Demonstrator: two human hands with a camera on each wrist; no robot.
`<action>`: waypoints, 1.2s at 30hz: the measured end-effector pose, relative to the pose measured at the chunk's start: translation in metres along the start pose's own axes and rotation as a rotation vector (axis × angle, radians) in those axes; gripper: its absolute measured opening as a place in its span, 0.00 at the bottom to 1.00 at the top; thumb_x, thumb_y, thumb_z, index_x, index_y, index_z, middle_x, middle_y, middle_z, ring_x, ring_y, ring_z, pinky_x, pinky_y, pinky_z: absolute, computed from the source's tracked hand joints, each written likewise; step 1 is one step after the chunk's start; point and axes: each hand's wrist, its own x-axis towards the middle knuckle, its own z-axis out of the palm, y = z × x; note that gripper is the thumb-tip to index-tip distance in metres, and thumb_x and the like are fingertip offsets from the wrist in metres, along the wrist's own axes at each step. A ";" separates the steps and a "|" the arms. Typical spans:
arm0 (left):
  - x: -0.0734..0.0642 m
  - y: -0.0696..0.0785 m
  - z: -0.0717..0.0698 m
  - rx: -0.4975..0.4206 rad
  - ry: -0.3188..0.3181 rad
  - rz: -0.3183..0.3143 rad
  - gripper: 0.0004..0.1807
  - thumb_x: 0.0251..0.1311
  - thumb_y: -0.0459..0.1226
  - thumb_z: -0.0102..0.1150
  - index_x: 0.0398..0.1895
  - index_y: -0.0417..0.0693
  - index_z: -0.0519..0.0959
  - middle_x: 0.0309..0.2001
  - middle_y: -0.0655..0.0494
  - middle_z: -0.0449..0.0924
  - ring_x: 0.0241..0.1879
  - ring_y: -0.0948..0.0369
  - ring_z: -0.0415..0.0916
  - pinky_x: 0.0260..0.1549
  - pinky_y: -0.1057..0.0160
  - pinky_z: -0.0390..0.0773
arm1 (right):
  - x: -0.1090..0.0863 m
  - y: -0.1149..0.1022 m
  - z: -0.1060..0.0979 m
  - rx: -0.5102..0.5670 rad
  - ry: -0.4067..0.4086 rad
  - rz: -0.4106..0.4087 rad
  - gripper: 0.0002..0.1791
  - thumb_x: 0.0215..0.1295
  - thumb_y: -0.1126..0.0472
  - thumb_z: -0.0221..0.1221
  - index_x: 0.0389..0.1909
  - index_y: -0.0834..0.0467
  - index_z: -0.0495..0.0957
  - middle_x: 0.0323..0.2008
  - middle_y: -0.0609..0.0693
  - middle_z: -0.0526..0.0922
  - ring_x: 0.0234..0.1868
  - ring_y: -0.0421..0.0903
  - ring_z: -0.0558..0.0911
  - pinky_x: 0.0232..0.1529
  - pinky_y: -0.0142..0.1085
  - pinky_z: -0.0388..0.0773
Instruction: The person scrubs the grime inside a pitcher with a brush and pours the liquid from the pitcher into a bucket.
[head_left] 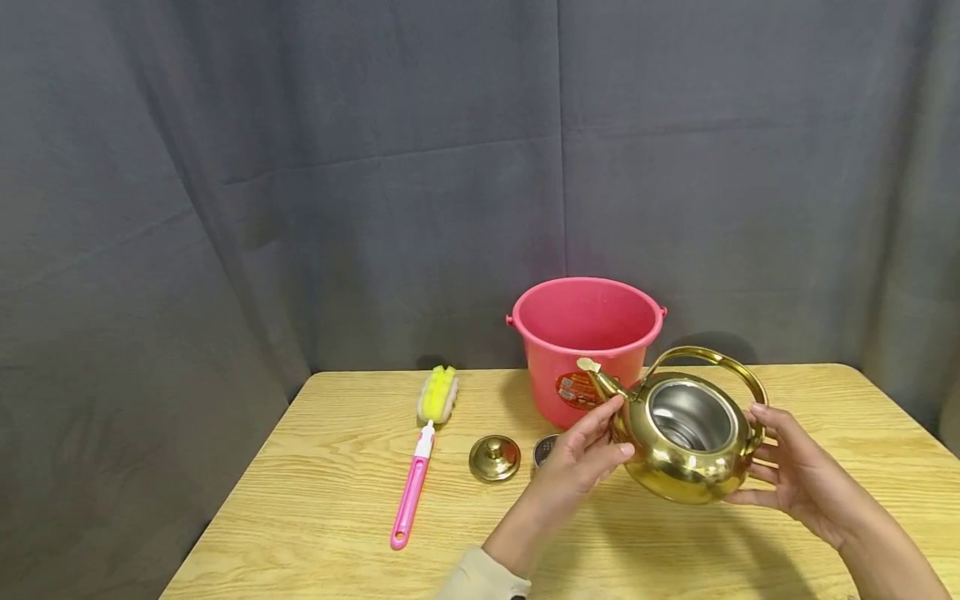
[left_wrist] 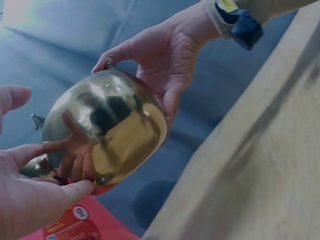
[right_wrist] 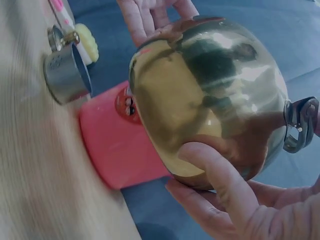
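A gold metal teapot [head_left: 686,482] is held up over the front right of the table, tilted so its lidless mouth and steel inside face me. My left hand [head_left: 572,468] holds it at the spout side, thumb and fingers around the base of the spout. On the opposite side my right hand [head_left: 806,479] grips it, thumb by the foot of the arched handle and fingers spread under the body. A pale cap covers the spout tip. In the right wrist view the shiny round underside of the teapot [right_wrist: 215,85] fills the middle.
Behind the teapot stands a pink bucket [head_left: 546,379]. A gold lid [head_left: 495,460] lies left of my left hand, beside a steel strainer cup [right_wrist: 65,75] partly hidden in the head view. Farther left is a sponge brush [head_left: 412,492] with a pink handle. Grey curtains hang behind the wooden table [head_left: 322,500].
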 end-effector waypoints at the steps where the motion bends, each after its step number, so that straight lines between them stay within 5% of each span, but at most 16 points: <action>1: 0.001 -0.003 0.002 0.026 0.009 -0.006 0.33 0.63 0.34 0.55 0.73 0.50 0.62 0.71 0.52 0.58 0.69 0.54 0.54 0.64 0.58 0.59 | 0.000 0.001 -0.003 -0.008 -0.001 0.007 0.13 0.75 0.48 0.35 0.49 0.45 0.65 0.47 0.53 0.72 0.44 0.50 0.81 0.41 0.53 0.79; 7: 0.005 -0.019 0.018 0.061 0.047 -0.059 0.40 0.60 0.34 0.60 0.75 0.60 0.56 0.73 0.61 0.53 0.71 0.55 0.49 0.64 0.61 0.57 | -0.001 0.005 -0.015 -0.025 -0.008 0.045 0.13 0.76 0.48 0.33 0.49 0.44 0.64 0.48 0.52 0.71 0.45 0.49 0.80 0.42 0.55 0.79; 14: 0.005 -0.032 0.031 0.115 0.061 -0.044 0.46 0.59 0.34 0.63 0.76 0.68 0.49 0.74 0.63 0.47 0.71 0.61 0.45 0.64 0.59 0.56 | 0.000 0.011 -0.025 -0.006 -0.062 0.068 0.14 0.77 0.50 0.32 0.49 0.41 0.67 0.48 0.51 0.73 0.46 0.48 0.81 0.42 0.54 0.79; 18: 0.004 -0.039 0.036 0.086 0.101 -0.085 0.46 0.58 0.31 0.63 0.75 0.70 0.52 0.74 0.58 0.45 0.68 0.57 0.53 0.49 0.61 0.75 | 0.000 0.015 -0.031 0.028 -0.104 0.085 0.15 0.77 0.51 0.31 0.49 0.41 0.68 0.48 0.51 0.74 0.46 0.48 0.82 0.43 0.54 0.79; 21: 0.006 -0.043 0.038 0.029 0.113 -0.107 0.46 0.58 0.28 0.62 0.74 0.70 0.54 0.73 0.55 0.46 0.58 0.56 0.68 0.40 0.59 0.80 | 0.000 0.017 -0.034 0.036 -0.111 0.107 0.14 0.77 0.50 0.31 0.49 0.41 0.66 0.48 0.51 0.74 0.46 0.49 0.82 0.43 0.55 0.78; 25: 0.007 -0.048 0.038 -0.030 0.137 -0.143 0.46 0.57 0.26 0.61 0.74 0.70 0.56 0.72 0.54 0.48 0.45 0.57 0.76 0.41 0.53 0.79 | 0.003 0.019 -0.035 0.020 -0.111 0.154 0.12 0.77 0.49 0.32 0.48 0.41 0.65 0.48 0.52 0.74 0.47 0.50 0.80 0.44 0.55 0.78; 30: 0.007 -0.054 0.035 -0.068 0.170 -0.186 0.47 0.55 0.24 0.61 0.73 0.71 0.57 0.73 0.47 0.47 0.51 0.53 0.74 0.45 0.50 0.78 | 0.006 0.021 -0.034 0.011 -0.118 0.198 0.13 0.76 0.47 0.33 0.49 0.46 0.63 0.48 0.55 0.73 0.49 0.51 0.80 0.46 0.54 0.77; 36: 0.010 -0.057 0.032 -0.097 0.193 -0.225 0.46 0.54 0.26 0.62 0.73 0.69 0.58 0.67 0.39 0.57 0.49 0.53 0.76 0.48 0.42 0.74 | 0.007 0.024 -0.032 -0.039 -0.099 0.210 0.15 0.76 0.48 0.34 0.52 0.52 0.61 0.50 0.57 0.73 0.50 0.50 0.78 0.46 0.54 0.77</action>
